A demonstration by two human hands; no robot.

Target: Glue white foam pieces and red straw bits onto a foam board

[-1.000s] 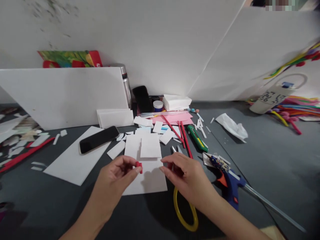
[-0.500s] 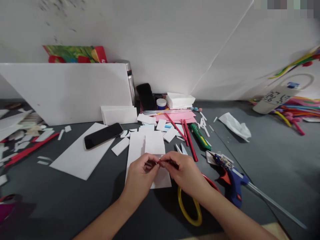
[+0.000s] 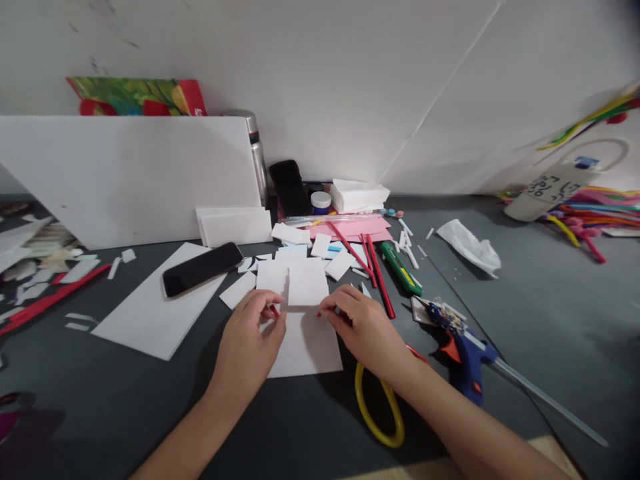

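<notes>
My left hand (image 3: pixel 250 340) pinches a small red piece (image 3: pixel 275 311) over a white sheet (image 3: pixel 307 347) on the dark table. My right hand (image 3: pixel 363 327) is closed too, its fingertips pinching a tiny red bit (image 3: pixel 319 313) at the sheet's upper edge. The two hands are a short way apart. Smaller white foam pieces (image 3: pixel 305 281) lie just beyond the fingertips. Yellow-and-red scissors (image 3: pixel 377 413) lie under my right wrist.
A blue glue gun (image 3: pixel 463 350) lies to the right, a black phone (image 3: pixel 201 268) on white paper to the left. Red sticks (image 3: pixel 375 270), a green cutter (image 3: pixel 400 269), a pink sheet and white scraps crowd the back. A white board leans at the back left; coloured pipe cleaners (image 3: pixel 590 213) lie far right.
A second ago the hands were apart; they met over the sheet half a second ago. They have separated again, each holding a red bit.
</notes>
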